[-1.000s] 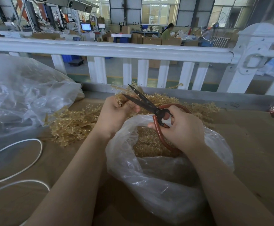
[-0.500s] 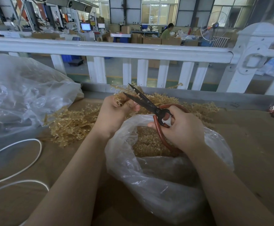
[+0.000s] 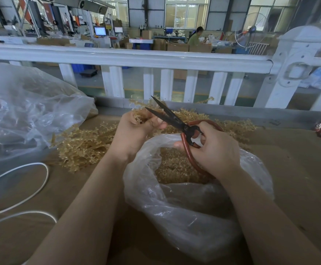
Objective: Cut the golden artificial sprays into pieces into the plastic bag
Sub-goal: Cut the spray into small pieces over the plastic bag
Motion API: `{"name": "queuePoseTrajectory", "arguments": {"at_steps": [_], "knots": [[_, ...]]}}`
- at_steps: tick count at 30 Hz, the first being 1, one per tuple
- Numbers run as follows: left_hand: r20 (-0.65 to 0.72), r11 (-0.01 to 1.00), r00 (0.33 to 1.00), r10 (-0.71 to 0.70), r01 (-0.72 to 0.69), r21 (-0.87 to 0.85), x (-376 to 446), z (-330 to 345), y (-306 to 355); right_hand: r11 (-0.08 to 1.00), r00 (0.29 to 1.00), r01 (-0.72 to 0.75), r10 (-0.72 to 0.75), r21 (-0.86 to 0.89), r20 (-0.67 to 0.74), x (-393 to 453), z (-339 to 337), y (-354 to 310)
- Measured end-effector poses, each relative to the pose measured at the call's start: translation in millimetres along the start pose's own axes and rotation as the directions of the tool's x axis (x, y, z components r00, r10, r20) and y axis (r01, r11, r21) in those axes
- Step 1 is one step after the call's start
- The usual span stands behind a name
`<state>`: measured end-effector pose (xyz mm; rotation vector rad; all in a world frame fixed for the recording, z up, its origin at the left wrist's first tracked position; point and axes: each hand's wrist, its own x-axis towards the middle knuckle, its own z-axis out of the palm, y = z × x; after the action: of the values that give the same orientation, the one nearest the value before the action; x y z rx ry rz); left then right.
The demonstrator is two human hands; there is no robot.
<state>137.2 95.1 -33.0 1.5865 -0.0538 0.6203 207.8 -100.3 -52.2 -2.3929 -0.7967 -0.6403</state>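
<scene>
Lying far to the left of both hands, a big clear bag (image 3: 28,115) slumps on the tabletop (image 3: 299,169), with a white cord (image 3: 31,190) looped in front of it. A heap of golden sprays (image 3: 83,144) spreads across the tabletop just left of and behind the left hand (image 3: 134,131). That hand's grip is curled tight around a spray (image 3: 139,116), whose tips stick up past the knuckles. The scissors (image 3: 175,121) reach in from the right, their dark blades parted in a narrow V with the points up beyond the left fingers, right at the held spray. The right hand (image 3: 215,150) grips the red handles, fingers through the loops and thumb on the near side. Directly beneath both grips sits the plastic bag (image 3: 184,217), mouth open, with cut golden pieces (image 3: 173,167) piled inside. A white railing (image 3: 155,60) runs along the far edge of the tabletop.
</scene>
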Motion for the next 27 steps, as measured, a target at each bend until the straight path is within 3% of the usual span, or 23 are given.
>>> {"name": "queuePoseTrajectory", "arguments": {"at_steps": [3, 12, 21, 27], "knots": [[0.008, 0.998, 1.000, -0.004, 0.004, -0.059, 0.6, 0.1, -1.0, 1.000, 1.000, 0.012, -0.012, -0.008, -0.023, -0.1, 0.1, -0.1], [0.008, 1.000, 1.000, 0.023, -0.024, 0.020, 2.1, -0.1, -3.8, 0.999, 0.998, 0.017, -0.020, -0.048, -0.057, 0.8, 0.0, -1.2], [0.014, 1.000, 1.000, 0.014, -0.014, -0.012, 3.3, -2.5, -5.3, 0.996, 0.996, 0.015, -0.023, -0.085, -0.085, -0.5, 0.2, 0.4], [0.034, 0.999, 0.999, 0.006, -0.004, -0.051, 2.8, -3.0, -6.3, 0.999, 0.998, 0.026, -0.028, -0.037, -0.064, -1.4, 0.4, 1.6]]}}
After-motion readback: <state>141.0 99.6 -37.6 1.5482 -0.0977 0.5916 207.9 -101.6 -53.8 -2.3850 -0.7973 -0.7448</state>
